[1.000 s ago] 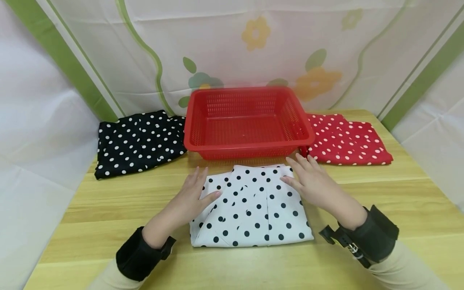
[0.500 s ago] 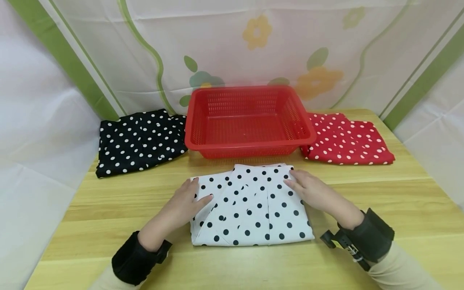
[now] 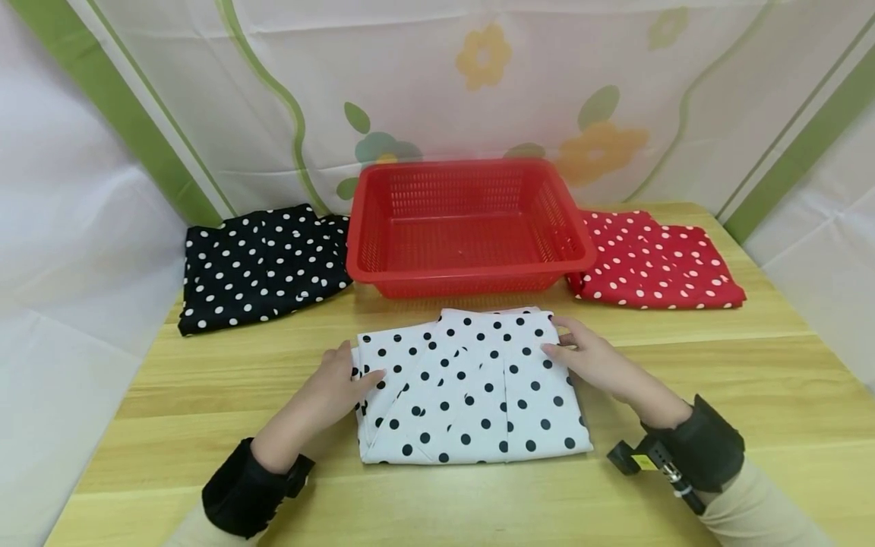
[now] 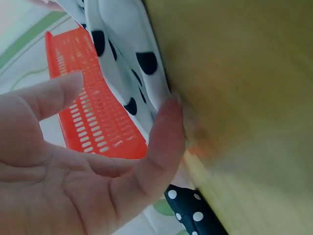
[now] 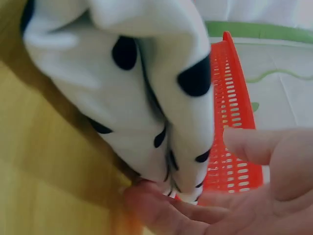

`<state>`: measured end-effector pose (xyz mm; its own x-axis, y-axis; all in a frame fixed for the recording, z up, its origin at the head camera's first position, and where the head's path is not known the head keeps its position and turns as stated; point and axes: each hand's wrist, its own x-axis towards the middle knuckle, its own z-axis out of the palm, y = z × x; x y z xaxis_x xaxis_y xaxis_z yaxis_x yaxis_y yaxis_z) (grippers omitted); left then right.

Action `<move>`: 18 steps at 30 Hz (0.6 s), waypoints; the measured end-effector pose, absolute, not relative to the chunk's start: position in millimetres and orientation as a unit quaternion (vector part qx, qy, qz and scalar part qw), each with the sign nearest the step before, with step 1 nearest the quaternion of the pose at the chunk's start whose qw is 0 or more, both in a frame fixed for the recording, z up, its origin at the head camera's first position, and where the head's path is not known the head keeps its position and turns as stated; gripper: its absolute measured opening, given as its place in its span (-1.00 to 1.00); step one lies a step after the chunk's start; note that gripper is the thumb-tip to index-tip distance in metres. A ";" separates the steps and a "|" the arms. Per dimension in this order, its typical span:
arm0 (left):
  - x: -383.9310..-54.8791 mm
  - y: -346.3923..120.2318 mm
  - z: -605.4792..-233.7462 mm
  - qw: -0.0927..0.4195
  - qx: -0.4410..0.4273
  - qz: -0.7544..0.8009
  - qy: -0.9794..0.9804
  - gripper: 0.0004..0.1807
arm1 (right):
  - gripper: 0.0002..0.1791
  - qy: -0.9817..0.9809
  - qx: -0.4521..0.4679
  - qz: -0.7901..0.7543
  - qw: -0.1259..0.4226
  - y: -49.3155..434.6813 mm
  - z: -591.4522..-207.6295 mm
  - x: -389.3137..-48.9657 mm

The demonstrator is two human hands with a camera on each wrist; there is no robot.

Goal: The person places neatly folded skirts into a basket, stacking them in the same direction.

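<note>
The black cloth (image 3: 266, 266), white-dotted and folded, lies on the table (image 3: 437, 505) at ten o'clock from the white cloth; its right end reaches the basket's side, though whether they touch I cannot tell. The left hand (image 3: 330, 391) is at the white cloth's nine o'clock edge, released: the fingers bend in at the edge, the thumb extends above it, and the left wrist view shows a gap between thumb and cloth. A black band (image 3: 256, 490) circles that wrist.

The white cloth (image 3: 472, 410), black-dotted and folded flat, lies on the table between the hands. At its twelve o'clock, just beyond, stands the red basket (image 3: 472, 286), upright.

At three o'clock the right hand (image 3: 601, 365) is likewise released, fingertips at the cloth's lower edge, thumb apart from it. The red cloth (image 3: 659, 266), white-dotted and folded, lies at two o'clock, its left end partly hidden by the basket.
</note>
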<state>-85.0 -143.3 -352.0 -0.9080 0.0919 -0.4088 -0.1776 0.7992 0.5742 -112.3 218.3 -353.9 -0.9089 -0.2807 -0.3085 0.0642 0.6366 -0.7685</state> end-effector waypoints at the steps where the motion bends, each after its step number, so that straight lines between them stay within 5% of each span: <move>1: -85.5 -144.3 -353.1 0.214 -0.020 0.323 0.922 -0.09 | -0.24 0.872 -0.049 -0.440 0.208 219.0 -355.0 -113.3; 11: -90.5 -150.2 -362.7 0.208 0.016 0.430 0.878 -0.49 | -0.31 0.799 0.042 -0.542 0.258 223.4 -362.2 -123.8; 18: -95.2 -147.3 -359.9 0.206 0.053 0.478 0.852 -0.33 | -0.33 0.806 0.029 -0.537 0.248 223.5 -352.5 -121.8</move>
